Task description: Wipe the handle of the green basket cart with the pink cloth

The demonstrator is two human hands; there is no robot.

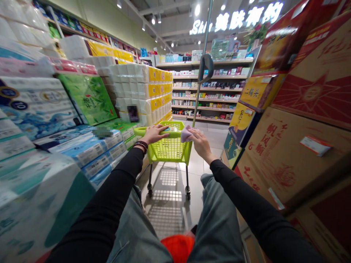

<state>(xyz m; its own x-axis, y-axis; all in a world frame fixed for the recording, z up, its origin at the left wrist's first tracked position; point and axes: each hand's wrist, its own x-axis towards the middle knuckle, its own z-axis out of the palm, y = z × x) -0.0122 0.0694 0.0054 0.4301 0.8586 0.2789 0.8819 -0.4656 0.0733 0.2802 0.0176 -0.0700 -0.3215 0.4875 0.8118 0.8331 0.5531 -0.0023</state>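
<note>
A small lime-green shopping cart (168, 150) stands in front of me on dark legs with casters. My left hand (155, 134), with a beaded bracelet at the wrist, holds the left part of its handle, fingers over the top. At the handle's right end, my right hand (201, 141) is closed on a light purple cloth (186, 133), which is bunched against the handle. A tall metal pole (197, 98) with a grey loop grip rises behind the cart's right side; its lower end is hidden.
Stacked tissue packs (131, 89) line the left side. Cardboard cartons (298, 146) are piled high close on the right. Shelves (208, 91) of small packaged goods stand across the back. Pale floor tiles (212, 137) run between the stacks. Something red (178, 248) shows between my knees.
</note>
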